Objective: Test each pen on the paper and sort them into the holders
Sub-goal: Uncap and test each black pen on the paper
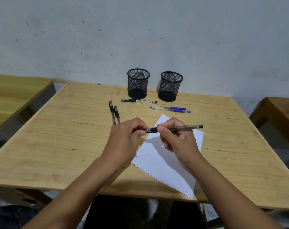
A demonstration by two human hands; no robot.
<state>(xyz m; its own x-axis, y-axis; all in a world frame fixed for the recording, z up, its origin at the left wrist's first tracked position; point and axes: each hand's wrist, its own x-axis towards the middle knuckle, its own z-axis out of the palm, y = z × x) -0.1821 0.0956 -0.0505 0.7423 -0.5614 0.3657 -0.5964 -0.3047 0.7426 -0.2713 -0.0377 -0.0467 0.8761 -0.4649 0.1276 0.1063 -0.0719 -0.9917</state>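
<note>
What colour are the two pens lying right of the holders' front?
Blue, clearest in the head view.

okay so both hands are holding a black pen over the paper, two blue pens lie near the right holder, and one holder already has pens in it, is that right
Not quite: the head view shows both mesh holders, the left holder and the right holder, empty. The rest stands: the left hand and right hand hold the black pen over the paper, blue pens nearby.
</note>
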